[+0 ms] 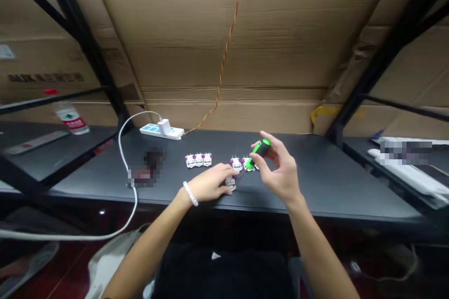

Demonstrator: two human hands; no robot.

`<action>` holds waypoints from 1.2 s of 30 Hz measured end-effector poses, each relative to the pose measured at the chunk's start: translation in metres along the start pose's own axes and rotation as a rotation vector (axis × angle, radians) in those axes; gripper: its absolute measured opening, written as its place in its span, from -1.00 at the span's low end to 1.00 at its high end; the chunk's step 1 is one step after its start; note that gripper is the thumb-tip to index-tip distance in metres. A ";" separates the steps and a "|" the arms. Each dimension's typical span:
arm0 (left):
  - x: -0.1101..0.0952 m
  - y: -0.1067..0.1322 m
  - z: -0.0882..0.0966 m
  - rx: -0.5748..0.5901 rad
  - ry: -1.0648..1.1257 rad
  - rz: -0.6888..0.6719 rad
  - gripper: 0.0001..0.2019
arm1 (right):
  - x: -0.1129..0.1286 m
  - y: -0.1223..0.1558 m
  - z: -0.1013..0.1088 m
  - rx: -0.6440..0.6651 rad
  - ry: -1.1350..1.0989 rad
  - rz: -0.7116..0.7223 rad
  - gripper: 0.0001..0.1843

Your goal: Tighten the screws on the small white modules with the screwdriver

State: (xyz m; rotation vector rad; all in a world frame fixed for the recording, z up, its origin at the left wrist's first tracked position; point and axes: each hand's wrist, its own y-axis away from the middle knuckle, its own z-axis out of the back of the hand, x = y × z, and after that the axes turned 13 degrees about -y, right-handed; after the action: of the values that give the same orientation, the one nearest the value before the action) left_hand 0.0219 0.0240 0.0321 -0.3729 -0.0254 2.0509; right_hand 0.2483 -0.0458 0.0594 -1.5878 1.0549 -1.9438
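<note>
A small, light, rigid white plastic connector block (230, 182) is pinned flat by the left hand (210, 186), best held by its sides; a green-and-black-handled screwdriver (257, 152) is gripped in the right hand (280, 173).

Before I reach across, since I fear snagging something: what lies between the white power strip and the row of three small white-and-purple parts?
Head view: only bare dark tabletop between the white power strip and the three-part row.

- You look from your head, forward and down, onto the dark counter (326, 182) across mid-frame.
- Near view: your forearms enter from the bottom edge; cardboard (280, 32) fills the top.
</note>
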 end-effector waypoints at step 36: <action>-0.008 -0.015 -0.007 -0.017 0.090 -0.021 -0.48 | 0.019 0.005 -0.015 0.073 -0.092 0.064 -0.49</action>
State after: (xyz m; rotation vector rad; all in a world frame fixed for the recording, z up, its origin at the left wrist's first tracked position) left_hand 0.0402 0.0237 0.0297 -0.4730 0.0085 2.0119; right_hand 0.2285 -0.0584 0.0667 -1.5689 0.9746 -1.8286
